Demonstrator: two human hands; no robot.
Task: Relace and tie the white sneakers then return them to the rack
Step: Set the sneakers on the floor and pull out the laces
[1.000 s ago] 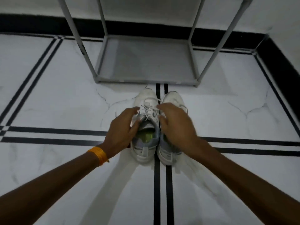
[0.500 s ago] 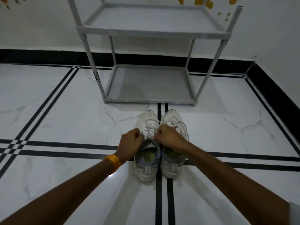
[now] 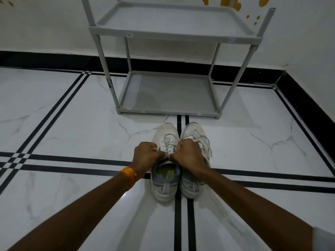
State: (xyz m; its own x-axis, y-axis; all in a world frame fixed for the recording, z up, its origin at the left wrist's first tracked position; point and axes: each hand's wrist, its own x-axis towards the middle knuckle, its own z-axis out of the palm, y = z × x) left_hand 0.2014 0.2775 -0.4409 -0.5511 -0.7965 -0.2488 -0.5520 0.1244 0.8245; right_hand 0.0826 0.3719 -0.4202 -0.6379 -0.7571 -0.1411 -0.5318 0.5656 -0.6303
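Your two sneakers stand side by side on the floor (image 3: 72, 134), touching, toes toward the rack (image 3: 174, 33) and just short of its lower shelf (image 3: 168, 95). You are working on the left sneaker (image 3: 165, 171). Your left hand (image 3: 147, 157) and right hand (image 3: 190, 156) are both curled into fists over its throat, each grip closed on an end of its lace (image 3: 167, 142), and the ends run taut between your knuckles. The right hand also covers part of the right sneaker (image 3: 194, 131), whose lace lies in loose loops over the tongue; whether it is tied, you cannot tell from here.

Expect the lace to be thin, limp and a little slick, so pinch it near the eyelets with fingertips instead of hauling from the far ends. It should take a firm pull without harm. The sneakers look light and soft in the upper, stiffer at the sole and heel, and the left one will likely slide on the polished floor if you tug sideways. Pull both ends evenly.

For carrying, the heel collar is probably the best place to hold each sneaker, or hook two fingers inside both heels at once.

As for what holds what: the left sneaker's opening shows only a greenish insole. Both rack shelves in view, the lower and the upper shelf (image 3: 174, 24), are bare, so either has room for the pair.
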